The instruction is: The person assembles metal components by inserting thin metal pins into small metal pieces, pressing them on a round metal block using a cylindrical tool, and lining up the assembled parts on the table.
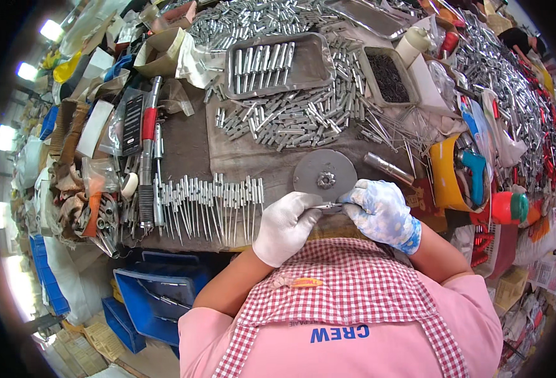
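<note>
— Metal everywhere on that bench. What are the hands on?

— From the head camera: the left hand, in a white glove, and the right hand, in a white glove blotched with blue, meet at the near edge of the bench. Between them is one thin metal piece, lying roughly level. The fingers of both hands are closed on it, left at one end, right at the other.

— And where does it sit?

— Just in front of a round grey disc with a small star-shaped part in its middle; the piece is at the disc's near rim. I can't tell if they touch.

— Around them?

— To the left, a row of finished pins laid side by side, points toward the person. Farther back, a loose heap of short metal tubes, then a grey tray with more tubes lined up in it. Right of that, a tray of dark small parts. At the far right, a yellow bin with a teal tool in it.
</note>
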The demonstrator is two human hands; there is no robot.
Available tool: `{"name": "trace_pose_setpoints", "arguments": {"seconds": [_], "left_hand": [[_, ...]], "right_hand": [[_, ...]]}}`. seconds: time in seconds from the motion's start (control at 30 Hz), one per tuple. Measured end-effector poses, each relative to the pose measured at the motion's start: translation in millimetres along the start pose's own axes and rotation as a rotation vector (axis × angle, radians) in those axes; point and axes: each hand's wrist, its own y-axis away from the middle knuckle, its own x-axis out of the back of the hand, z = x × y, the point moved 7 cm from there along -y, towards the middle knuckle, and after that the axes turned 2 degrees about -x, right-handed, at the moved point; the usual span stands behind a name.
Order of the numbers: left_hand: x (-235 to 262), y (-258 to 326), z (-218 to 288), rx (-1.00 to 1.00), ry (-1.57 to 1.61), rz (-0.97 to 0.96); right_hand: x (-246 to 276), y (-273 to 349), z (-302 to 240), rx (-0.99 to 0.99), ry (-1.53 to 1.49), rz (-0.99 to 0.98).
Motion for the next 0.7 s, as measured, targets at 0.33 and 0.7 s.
{"name": "trace_pose_setpoints", "arguments": {"seconds": [0.33,0.7], "left_hand": [[-15.3,-3.3,-6.6,-0.223,-0.274,-0.006],[-12.3,-0.8,-21.0,-0.179,-0.275,0.086]], "right_hand": [[-22.4,1.8,26.4,0.001,0.057,-0.175],[-27.5,-82.2,142.3,0.014,0.635,-0.356]]}}
